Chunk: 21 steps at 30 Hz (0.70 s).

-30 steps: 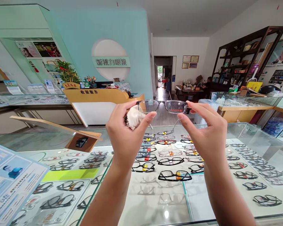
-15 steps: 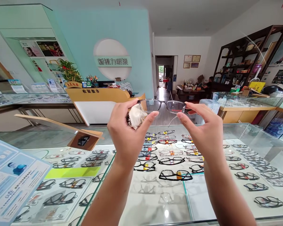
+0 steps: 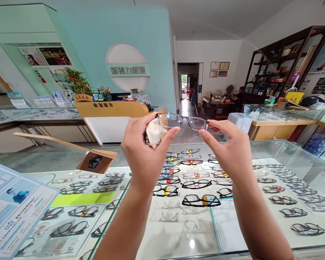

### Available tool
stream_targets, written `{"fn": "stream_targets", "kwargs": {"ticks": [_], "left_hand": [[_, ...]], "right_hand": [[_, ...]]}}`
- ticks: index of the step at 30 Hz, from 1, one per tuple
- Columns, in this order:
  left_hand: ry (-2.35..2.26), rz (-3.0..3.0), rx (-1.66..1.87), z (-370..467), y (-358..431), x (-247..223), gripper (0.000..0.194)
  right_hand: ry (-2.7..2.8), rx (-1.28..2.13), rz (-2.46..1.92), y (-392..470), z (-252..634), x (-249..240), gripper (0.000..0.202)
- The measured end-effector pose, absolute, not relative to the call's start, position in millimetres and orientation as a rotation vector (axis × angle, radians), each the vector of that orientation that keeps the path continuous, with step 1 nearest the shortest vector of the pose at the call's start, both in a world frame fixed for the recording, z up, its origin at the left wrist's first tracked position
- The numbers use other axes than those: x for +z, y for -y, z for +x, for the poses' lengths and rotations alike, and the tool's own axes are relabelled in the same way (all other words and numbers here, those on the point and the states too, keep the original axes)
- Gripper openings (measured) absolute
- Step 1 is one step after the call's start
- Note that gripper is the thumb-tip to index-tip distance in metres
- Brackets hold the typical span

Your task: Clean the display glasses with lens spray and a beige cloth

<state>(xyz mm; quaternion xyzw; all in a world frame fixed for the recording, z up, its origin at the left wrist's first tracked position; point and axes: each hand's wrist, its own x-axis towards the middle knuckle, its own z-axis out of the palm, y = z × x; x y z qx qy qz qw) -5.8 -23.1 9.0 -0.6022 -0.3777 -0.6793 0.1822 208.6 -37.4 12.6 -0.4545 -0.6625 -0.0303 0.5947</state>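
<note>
A pair of eyeglasses with a dark upper rim and clear lower parts is held up above the glass showcase, its right side tilted lower. My left hand is closed, pinching the frame's left end. Tucked in the same palm is a crumpled white cloth with a dark patterned edge. With thumb and fingers, my right hand grips the frame's right end, where a temple arm hangs down at an angle. Red lettering shows on the right lens. Several black-framed glasses lie in the showcase below.
A glass showcase spans the front, with rows of glasses inside. On its left stand a wooden mirror stand and a blue printed leaflet. Farther back are a yellow-and-white counter, a dark shelf unit and a seated person.
Both hands and the eyeglasses have shifted slightly left. The frame's right side has dipped and turned a little, and its hanging temple arm has swung left. The camera view has shifted slightly.
</note>
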Motion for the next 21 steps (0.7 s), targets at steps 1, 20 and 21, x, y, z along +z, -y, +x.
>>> {"fn": "stream_targets", "kwargs": {"ticks": [1, 20, 21], "left_hand": [[1.059, -1.706, -1.919, -5.8, 23.2, 9.0, 0.049], [1.178, -1.730, -1.973, -8.4, 17.3, 4.9, 0.055], [1.183, -1.738, -1.977, -8.4, 17.6, 5.0, 0.055]], "right_hand": [[1.544, -0.068, -1.062, 37.5, 208.7, 12.7, 0.034], [1.427, -0.201, -0.885, 32.2, 202.5, 7.3, 0.032], [1.423, -0.207, -0.880, 32.4, 202.0, 7.1, 0.032]]}}
